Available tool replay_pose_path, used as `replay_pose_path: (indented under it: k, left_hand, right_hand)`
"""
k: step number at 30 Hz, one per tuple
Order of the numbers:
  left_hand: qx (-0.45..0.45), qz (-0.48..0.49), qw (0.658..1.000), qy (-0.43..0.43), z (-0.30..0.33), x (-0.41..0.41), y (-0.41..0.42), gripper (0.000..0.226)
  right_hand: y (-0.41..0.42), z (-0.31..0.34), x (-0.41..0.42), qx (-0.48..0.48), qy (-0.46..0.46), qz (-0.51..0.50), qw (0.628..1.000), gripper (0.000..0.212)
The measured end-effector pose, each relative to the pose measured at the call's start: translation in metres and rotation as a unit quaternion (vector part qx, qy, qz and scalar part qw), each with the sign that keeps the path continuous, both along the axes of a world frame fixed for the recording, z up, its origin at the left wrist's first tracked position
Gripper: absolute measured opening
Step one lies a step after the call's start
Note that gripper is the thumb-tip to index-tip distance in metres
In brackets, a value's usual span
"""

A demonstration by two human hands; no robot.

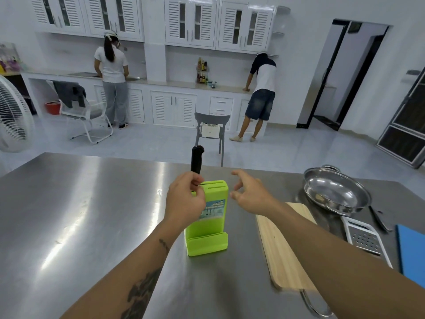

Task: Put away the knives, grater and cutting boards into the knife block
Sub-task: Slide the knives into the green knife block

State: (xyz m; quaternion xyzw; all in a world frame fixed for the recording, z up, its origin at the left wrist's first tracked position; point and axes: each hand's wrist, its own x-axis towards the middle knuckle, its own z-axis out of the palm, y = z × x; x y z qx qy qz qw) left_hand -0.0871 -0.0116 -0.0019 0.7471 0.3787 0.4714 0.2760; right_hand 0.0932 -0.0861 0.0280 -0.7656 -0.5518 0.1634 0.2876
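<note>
Steel table fills the left of the view, bare and glossy, so anything set on it could skid. Next comes the left hand, fingers curled round the lower part of a black-handled knife; the handle stands upright above the fist, and the blade is hidden behind the hand, seemingly entering a slot at the top of the green knife block. The block looks like light plastic and might tip or slide if the blade binds, so steadying it at its side would seem wise. Just right of the block hovers the right hand, fingers spread and loosely bent, holding nothing and not touching the block. Further right lies the wooden cutting board, flat, stiff and probably the heaviest piece; its edge or the metal loop at its near end would be the place to take hold. Beyond it sit a steel pan, the white-framed grater (best lifted by its frame, not the sharp holes), a second knife partly hidden, and a blue cutting board at the frame's edge.
</note>
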Motion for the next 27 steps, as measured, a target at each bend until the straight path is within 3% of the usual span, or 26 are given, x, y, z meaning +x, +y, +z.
replay_pose_path:
  k: [10, 21, 24, 27]
  left_hand:
    - [-0.050, -0.140, 0.989, 0.011, 0.014, 0.077, -0.017, 0.021]
    - [-0.011, -0.254, 0.963, 0.087, 0.004, 0.204, -0.101, 0.018]
    - [-0.002, -0.289, 0.948, 0.132, -0.006, 0.237, -0.128, 0.017]
    - [0.002, -0.310, 0.926, 0.217, -0.020, 0.271, -0.152, 0.029]
  right_hand:
    - [-0.086, 0.004, 0.055, 0.004, -0.015, -0.087, 0.996, 0.059]
    - [-0.225, 0.001, 0.146, -0.003, -0.022, -0.271, 0.962, 0.055]
    - [-0.255, -0.009, 0.171, -0.015, -0.022, -0.308, 0.951, 0.053]
    - [-0.278, -0.021, 0.198, -0.022, -0.010, -0.336, 0.941, 0.056]
